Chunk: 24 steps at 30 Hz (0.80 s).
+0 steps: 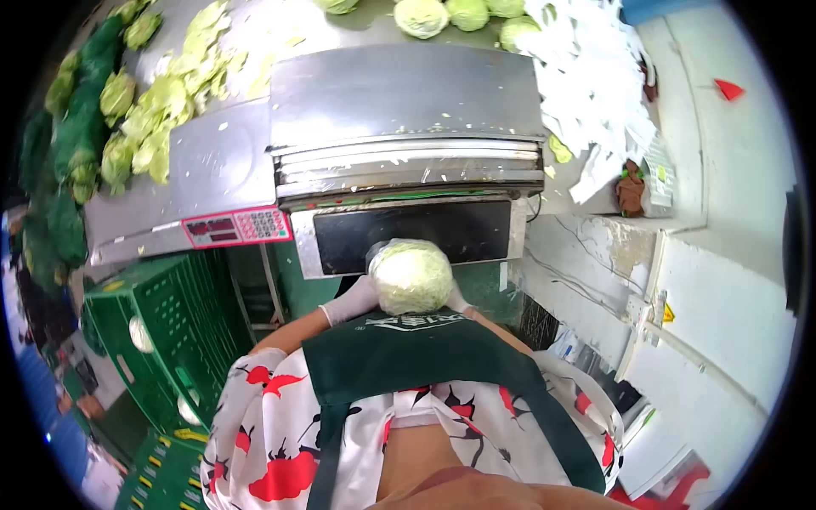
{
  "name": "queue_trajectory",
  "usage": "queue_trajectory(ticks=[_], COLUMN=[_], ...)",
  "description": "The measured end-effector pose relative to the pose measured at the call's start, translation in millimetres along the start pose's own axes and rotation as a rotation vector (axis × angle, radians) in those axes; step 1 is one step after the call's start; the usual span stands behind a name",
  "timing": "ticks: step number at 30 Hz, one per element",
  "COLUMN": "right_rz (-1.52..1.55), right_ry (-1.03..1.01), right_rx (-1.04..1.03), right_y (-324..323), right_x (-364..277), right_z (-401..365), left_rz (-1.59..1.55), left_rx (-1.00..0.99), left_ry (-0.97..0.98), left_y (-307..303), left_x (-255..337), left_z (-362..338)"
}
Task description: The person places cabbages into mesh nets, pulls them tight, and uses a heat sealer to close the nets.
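Note:
A pale green cabbage [411, 277], which looks wrapped in clear film, is held close in front of the green apron. My left hand [355, 302], in a white glove, is closed against its left side; the fingertips are partly hidden. On the opposite side my right hand [457, 299], also gloved, presses on the cabbage, mostly covered by it. Just beyond the cabbage lies the black plate [348, 242] of a metal wrapping machine [408, 93], and the cabbage overlaps its near edge in view.
Left of the machine is a scale [217, 161] with a red keypad panel [238, 228]. Loose leaves [161, 110] and several cabbages [422, 17] lie on the metal table. White strips [586, 76] pile up at right. Green crates [161, 340] stand at lower left.

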State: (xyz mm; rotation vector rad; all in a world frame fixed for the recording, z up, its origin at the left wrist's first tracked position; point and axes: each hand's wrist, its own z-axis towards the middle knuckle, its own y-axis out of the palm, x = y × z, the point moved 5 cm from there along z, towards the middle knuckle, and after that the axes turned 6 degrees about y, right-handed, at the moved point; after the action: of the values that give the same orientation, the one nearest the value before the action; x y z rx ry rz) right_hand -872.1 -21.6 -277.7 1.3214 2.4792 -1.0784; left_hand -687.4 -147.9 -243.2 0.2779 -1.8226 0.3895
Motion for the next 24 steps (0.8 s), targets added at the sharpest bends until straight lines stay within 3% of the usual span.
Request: queue_trajectory(ticks=[3,6,8,10,11,12,13,14,15,16,17,18,20,21,23,24], right_rz=[0.222,0.815,1.203,1.472,1.492,1.459,1.337,0.615,0.452,0.493,0.458,0.415,0.36,0.51,0.296,0.256], right_ry=[-0.086,-0.205,-0.301,-0.41,-0.448,-0.481,-0.508,-0.567,-0.493,-0.593,-0.608,-0.52,-0.191,0.025,0.174,0.249], right_rx=[-0.148,-0.391,-0.565,-0.699,-0.699,-0.662,-0.563,-0.145,0.286,0.656,0.925,1.151,1.383,1.248,1.389,1.171], right_y=[-4.9,-56.6,-100.1,-136.1,-151.7,-164.8,-179.0,-208.6,-231.1,-261.6,-292.5,-323.2,-376.0,-396.7,-418.0,-424.5], right_x=[-41.9,-108.3,-151.9,-189.9,-199.8,-205.9,-207.0,-199.8,-186.8,-185.7,-171.5,-143.7,-71.7,-28.4,40.0,76.9], right_z=[-1.2,-31.9,-44.0,-41.7,-43.2,-42.5,-41.7,-38.0,-43.2,-60.2,-71.8,-66.0,-21.6,11.1,86.4,131.0], left_rz=[0.388,0.6,0.262,-0.29,-0.709,-0.598,-0.486,-0.24,-0.54,-0.814,-1.421,-1.523,-1.706,-1.72,-1.727,-1.261], left_rx=[-0.001,0.005,0.292,0.437,0.377,0.477,0.578,0.432,0.285,0.173,-0.054,-0.092,-0.177,-0.105,0.032,0.442], left_ry=[0.355,0.437,0.499,0.456,0.34,0.237,0.134,0.181,0.057,-0.113,-0.541,-0.449,-0.266,-0.143,0.115,0.232], left_y=[4.4,-55.8,-84.7,-110.9,-117.4,-118.9,-119.0,-114.0,-102.4,-90.2,-68.4,-67.1,-59.6,-70.5,-106.2,-130.6], left_x=[-7.2,104.3,159.1,190.3,202.5,210.4,216.5,217.9,209.0,201.8,198.8,197.4,181.5,177.2,162.2,127.2], left_z=[-5.2,10.9,40.3,60.3,69.5,81.7,90.9,99.6,100.2,98.0,82.3,80.5,76.2,68.3,36.9,2.2])
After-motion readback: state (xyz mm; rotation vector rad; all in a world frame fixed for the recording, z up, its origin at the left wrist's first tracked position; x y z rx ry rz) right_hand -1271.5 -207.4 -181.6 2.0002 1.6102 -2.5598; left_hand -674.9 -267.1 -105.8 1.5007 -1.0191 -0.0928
